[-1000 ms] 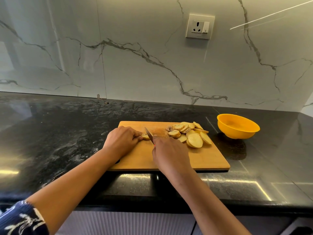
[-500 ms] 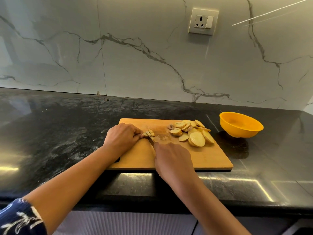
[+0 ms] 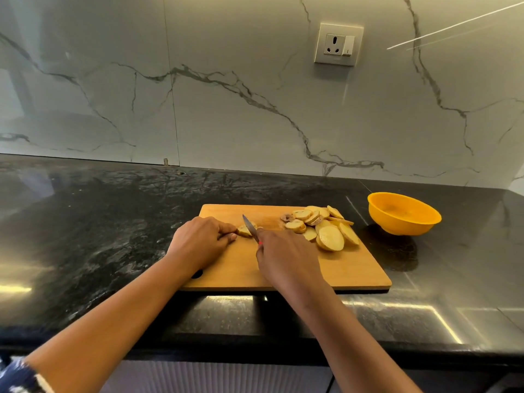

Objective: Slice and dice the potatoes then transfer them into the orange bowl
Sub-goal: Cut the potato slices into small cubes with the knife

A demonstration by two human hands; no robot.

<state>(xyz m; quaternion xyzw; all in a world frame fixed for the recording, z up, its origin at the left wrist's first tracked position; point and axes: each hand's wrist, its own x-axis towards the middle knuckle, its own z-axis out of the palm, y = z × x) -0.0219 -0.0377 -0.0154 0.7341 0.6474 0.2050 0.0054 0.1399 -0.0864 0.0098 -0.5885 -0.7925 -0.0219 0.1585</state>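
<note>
A glossy black stone countertop [image 3: 85,236] is carrying a wooden cutting board [image 3: 354,268], which is lying flat close to the front edge. An orange bowl [image 3: 405,226] is standing upright on the stone just right of the board's far corner, seemingly not touching it.

Sleeve: dark navy fabric sleeve [image 3: 17,375] with a white printed pattern, showing only at the lower left corner.
Left forearm [image 3: 119,316]: bare from the sleeve's edge down to the wrist.
Right forearm [image 3: 348,330]: bare along all of its visible length.
Left grip [image 3: 202,242]: bare, knuckles showing.
Right grip [image 3: 286,259]: bare, its back showing.
</note>
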